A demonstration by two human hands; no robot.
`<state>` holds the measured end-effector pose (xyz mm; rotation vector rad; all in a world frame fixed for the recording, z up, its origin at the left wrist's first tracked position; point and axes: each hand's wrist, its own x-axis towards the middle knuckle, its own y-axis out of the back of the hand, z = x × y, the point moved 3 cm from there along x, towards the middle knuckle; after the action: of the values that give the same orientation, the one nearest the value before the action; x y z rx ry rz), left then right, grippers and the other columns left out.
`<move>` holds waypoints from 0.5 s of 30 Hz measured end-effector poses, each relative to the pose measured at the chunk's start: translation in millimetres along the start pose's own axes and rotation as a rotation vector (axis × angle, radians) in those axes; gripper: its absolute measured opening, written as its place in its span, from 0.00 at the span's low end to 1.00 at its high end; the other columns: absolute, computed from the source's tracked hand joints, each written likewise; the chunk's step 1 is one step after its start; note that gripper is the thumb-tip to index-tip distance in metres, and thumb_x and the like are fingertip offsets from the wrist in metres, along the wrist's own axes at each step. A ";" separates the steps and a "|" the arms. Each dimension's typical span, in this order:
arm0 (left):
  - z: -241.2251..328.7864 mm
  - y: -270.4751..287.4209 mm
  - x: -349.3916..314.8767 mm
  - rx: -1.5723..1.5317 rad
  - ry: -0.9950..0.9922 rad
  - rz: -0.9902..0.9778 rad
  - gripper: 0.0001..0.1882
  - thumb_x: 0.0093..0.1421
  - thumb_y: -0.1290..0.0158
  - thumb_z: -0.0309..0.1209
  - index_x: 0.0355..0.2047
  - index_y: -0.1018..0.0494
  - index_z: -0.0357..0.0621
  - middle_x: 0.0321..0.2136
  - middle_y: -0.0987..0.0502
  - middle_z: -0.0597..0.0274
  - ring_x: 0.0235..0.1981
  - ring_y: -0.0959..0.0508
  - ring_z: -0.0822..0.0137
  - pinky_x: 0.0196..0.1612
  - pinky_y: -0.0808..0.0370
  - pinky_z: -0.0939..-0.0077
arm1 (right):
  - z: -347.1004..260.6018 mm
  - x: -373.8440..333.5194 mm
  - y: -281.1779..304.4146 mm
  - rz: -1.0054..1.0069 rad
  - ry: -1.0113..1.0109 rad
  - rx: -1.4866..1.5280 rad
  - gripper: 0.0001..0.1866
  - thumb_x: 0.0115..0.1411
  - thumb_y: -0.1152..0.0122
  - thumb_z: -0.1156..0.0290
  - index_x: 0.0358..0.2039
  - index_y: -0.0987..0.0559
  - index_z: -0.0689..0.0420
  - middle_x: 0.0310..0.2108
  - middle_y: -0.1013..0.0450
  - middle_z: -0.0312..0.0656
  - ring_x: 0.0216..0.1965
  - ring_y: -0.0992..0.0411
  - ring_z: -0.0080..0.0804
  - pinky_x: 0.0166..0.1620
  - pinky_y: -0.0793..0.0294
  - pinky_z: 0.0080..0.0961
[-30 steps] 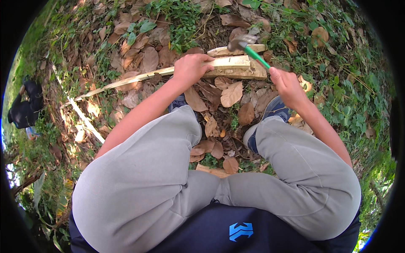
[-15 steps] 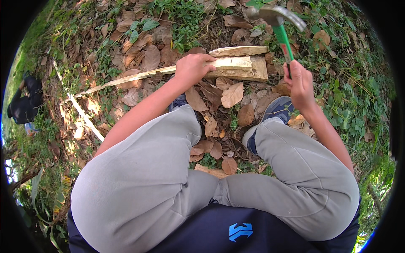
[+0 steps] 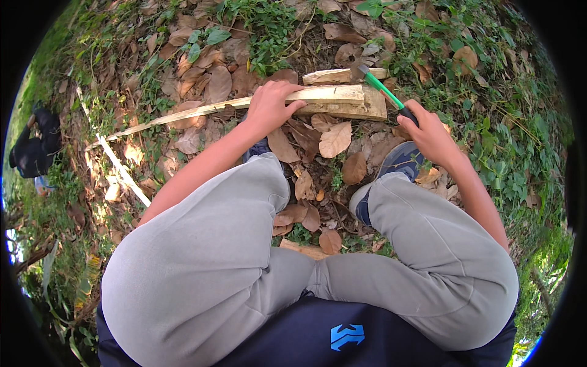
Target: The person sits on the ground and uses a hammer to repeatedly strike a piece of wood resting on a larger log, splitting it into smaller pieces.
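A long pale wooden strip lies with its right end on top of a short wooden board. My left hand is closed over the strip just left of the board, thumb on the near side. In my right hand is a claw hammer with a green and black handle, gripped near its end. The hammer's head is low, over a rough piece of split wood behind the strip's right end. A small thin dark mark shows on the strip near that end; whether it is a nail I cannot tell.
Dry brown leaves and green weeds cover the ground. Another thin wooden stick lies at the left, meeting the strip's far-left end. A wood piece lies between my legs. A person in dark clothes is at the far left.
The hammer has come down and to the left from its raised position, toward the strip's right end. My right hand has lowered with it. My left hand has stayed on the strip, its thumb slightly shifted.
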<state>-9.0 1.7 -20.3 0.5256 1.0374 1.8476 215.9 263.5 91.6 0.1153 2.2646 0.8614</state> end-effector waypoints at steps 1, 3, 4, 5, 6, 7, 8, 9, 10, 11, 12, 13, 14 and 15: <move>-4.5 1.0 -4.9 0.008 -0.003 0.019 0.20 0.58 0.33 0.44 0.49 0.15 0.52 0.44 0.15 0.61 0.48 0.20 0.54 0.51 0.23 0.58 | -2.8 -2.2 2.0 0.017 0.048 0.030 0.16 0.75 0.45 0.58 0.45 0.27 0.61 0.27 0.27 0.55 0.30 0.27 0.53 0.36 0.31 0.44; -14.1 2.7 -13.4 0.010 -0.011 0.053 0.20 0.58 0.32 0.42 0.49 0.15 0.52 0.44 0.15 0.60 0.47 0.20 0.54 0.51 0.23 0.59 | -16.1 -7.8 11.4 0.051 0.145 0.088 0.15 0.75 0.44 0.60 0.48 0.27 0.60 0.26 0.28 0.52 0.28 0.28 0.49 0.35 0.31 0.41; -19.4 3.6 -17.0 0.006 -0.016 0.068 0.20 0.57 0.32 0.42 0.49 0.15 0.52 0.44 0.15 0.60 0.47 0.20 0.54 0.51 0.23 0.59 | -22.4 -8.5 14.8 0.133 0.207 0.091 0.15 0.75 0.45 0.60 0.49 0.28 0.59 0.25 0.29 0.52 0.28 0.28 0.48 0.34 0.31 0.40; -23.2 2.8 -19.3 0.000 -0.022 0.085 0.20 0.57 0.31 0.41 0.49 0.15 0.52 0.44 0.15 0.60 0.46 0.20 0.55 0.51 0.23 0.59 | -29.6 -10.2 18.4 0.217 0.268 0.092 0.15 0.76 0.46 0.60 0.51 0.28 0.59 0.25 0.29 0.51 0.27 0.29 0.47 0.34 0.31 0.39; -26.7 0.2 -20.3 -0.008 -0.014 0.084 0.20 0.57 0.32 0.42 0.49 0.15 0.54 0.43 0.15 0.62 0.46 0.20 0.56 0.51 0.24 0.59 | -35.3 -12.1 20.4 0.301 0.331 0.093 0.15 0.76 0.47 0.60 0.53 0.29 0.58 0.24 0.30 0.50 0.26 0.29 0.45 0.33 0.32 0.38; -30.5 -2.2 -21.1 -0.015 -0.005 0.083 0.19 0.57 0.32 0.43 0.49 0.14 0.56 0.43 0.15 0.64 0.47 0.21 0.57 0.51 0.25 0.59 | -35.6 -12.8 16.4 0.312 0.327 0.144 0.15 0.77 0.47 0.60 0.53 0.30 0.58 0.24 0.30 0.49 0.25 0.30 0.46 0.32 0.32 0.39; -31.5 -4.5 -19.7 -0.027 -0.005 0.082 0.19 0.58 0.33 0.44 0.49 0.14 0.58 0.42 0.14 0.66 0.47 0.21 0.58 0.51 0.26 0.59 | -32.9 -16.1 9.5 0.330 0.316 0.192 0.15 0.77 0.48 0.61 0.54 0.30 0.57 0.23 0.30 0.49 0.24 0.30 0.46 0.32 0.32 0.40; -30.2 -4.3 -18.3 -0.025 0.002 0.077 0.19 0.57 0.33 0.43 0.49 0.14 0.59 0.42 0.14 0.66 0.47 0.21 0.58 0.51 0.26 0.59 | -30.2 -18.4 2.0 0.348 0.306 0.241 0.15 0.77 0.49 0.61 0.55 0.31 0.57 0.23 0.30 0.48 0.23 0.31 0.46 0.31 0.32 0.40; -28.3 -4.3 -17.7 -0.024 0.009 0.073 0.18 0.57 0.33 0.43 0.48 0.13 0.59 0.42 0.14 0.66 0.46 0.21 0.58 0.51 0.26 0.59 | -30.3 -20.2 -9.1 0.327 0.286 0.164 0.13 0.77 0.50 0.60 0.52 0.31 0.57 0.23 0.28 0.53 0.23 0.29 0.56 0.30 0.31 0.48; -27.4 -2.2 -16.9 -0.014 0.021 0.072 0.18 0.57 0.32 0.43 0.48 0.13 0.60 0.42 0.14 0.67 0.46 0.21 0.58 0.50 0.26 0.60 | -20.1 -14.5 -22.8 0.242 0.261 0.050 0.13 0.77 0.50 0.60 0.50 0.32 0.57 0.23 0.27 0.55 0.25 0.28 0.60 0.31 0.31 0.51; -25.2 -1.5 -16.1 -0.006 0.021 0.078 0.17 0.57 0.32 0.42 0.48 0.13 0.58 0.42 0.14 0.65 0.45 0.21 0.56 0.50 0.25 0.59 | -8.3 -9.9 -35.7 0.157 0.227 -0.066 0.13 0.77 0.50 0.60 0.49 0.32 0.57 0.24 0.26 0.57 0.26 0.28 0.64 0.32 0.31 0.55; -22.7 -0.9 -15.2 0.002 0.020 0.083 0.17 0.57 0.32 0.41 0.47 0.13 0.57 0.42 0.14 0.64 0.45 0.21 0.55 0.50 0.24 0.59 | 2.3 -7.6 -43.4 0.073 0.191 -0.181 0.13 0.77 0.50 0.59 0.47 0.32 0.57 0.24 0.26 0.58 0.28 0.27 0.67 0.32 0.32 0.58; -20.5 -0.3 -17.1 0.010 0.027 0.087 0.17 0.57 0.32 0.40 0.47 0.13 0.55 0.42 0.14 0.63 0.44 0.21 0.54 0.50 0.23 0.59 | -7.9 -10.9 -43.3 0.033 0.099 -0.101 0.14 0.76 0.50 0.59 0.44 0.33 0.58 0.26 0.25 0.62 0.33 0.28 0.72 0.34 0.33 0.62; -19.2 0.4 -17.4 0.023 0.041 0.092 0.17 0.57 0.32 0.40 0.47 0.13 0.55 0.42 0.14 0.63 0.44 0.21 0.54 0.49 0.24 0.59 | -11.1 -9.8 -40.6 0.039 0.092 -0.063 0.14 0.76 0.50 0.59 0.44 0.33 0.58 0.25 0.25 0.61 0.32 0.28 0.72 0.34 0.33 0.61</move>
<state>-14.5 -22.0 -29.3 0.5589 1.0789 1.9363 222.4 222.9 78.3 0.0926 2.3249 0.9759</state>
